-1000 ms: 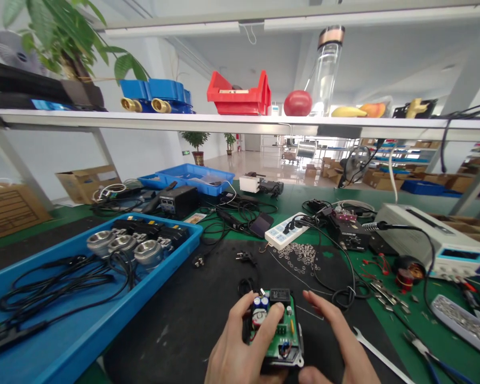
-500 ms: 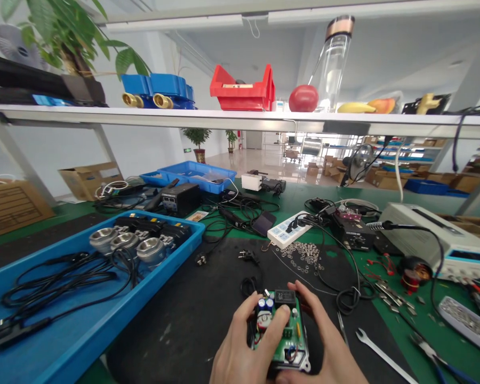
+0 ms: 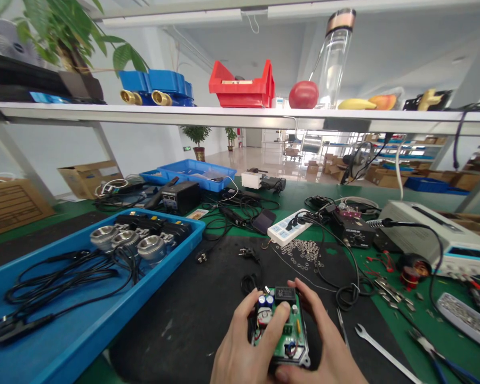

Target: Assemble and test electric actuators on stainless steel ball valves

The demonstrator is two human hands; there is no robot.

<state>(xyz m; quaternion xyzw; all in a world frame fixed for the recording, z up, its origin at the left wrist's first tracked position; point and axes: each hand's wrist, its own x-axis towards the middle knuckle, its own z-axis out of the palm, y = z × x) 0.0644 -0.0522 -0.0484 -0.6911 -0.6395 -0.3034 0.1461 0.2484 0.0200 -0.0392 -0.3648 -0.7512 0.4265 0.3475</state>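
Note:
A green circuit board [image 3: 293,332] sits inside a small open housing [image 3: 303,356], with blue-topped capacitors, a black block component and thin wires on it. My left hand [image 3: 248,336] grips the housing from the left, its thumb pressed on the board close to the black block. Around the right side and near edge, my right hand [image 3: 324,341] is closed on the same housing. A black cord with a plug [image 3: 248,253] lies just beyond it. The housing's underside is hidden by my hands.
To the left stands a blue tray [image 3: 144,298] with metal-ringed units and black cables. A power strip [image 3: 290,226] and scattered nuts [image 3: 302,252] lie ahead. Right are a wrench [image 3: 384,352], pliers [image 3: 428,344] and a bench instrument [image 3: 436,234]. A shelf [image 3: 244,114] spans above.
The view has shifted very slightly. Both hands keep the same hold on the housing, and nothing else has visibly moved.

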